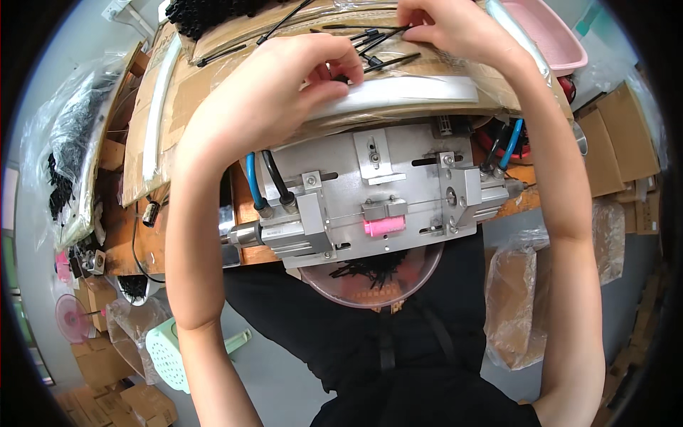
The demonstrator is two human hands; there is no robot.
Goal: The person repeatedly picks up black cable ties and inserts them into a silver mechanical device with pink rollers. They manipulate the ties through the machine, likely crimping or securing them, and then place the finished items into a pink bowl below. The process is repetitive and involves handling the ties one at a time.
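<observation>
My left hand (284,85) reaches up over a cardboard tray (213,50) and pinches one of several thin black cable ties (384,62) between thumb and fingers. Farther right, my right hand (448,25) closes its fingertips on a small bunch of the same black ties (370,34). Both hands work above a white strip (413,91) along the tray's near edge. Below them sits a metal fixture (370,192) with a pink block (384,226) at its front.
A clear pink bowl (420,274) holding black pieces sits under the fixture. Blue and black hoses (252,178) feed the fixture on the left. A pink basket (548,32) stands at top right. Plastic bags and cardboard boxes (626,135) crowd both sides.
</observation>
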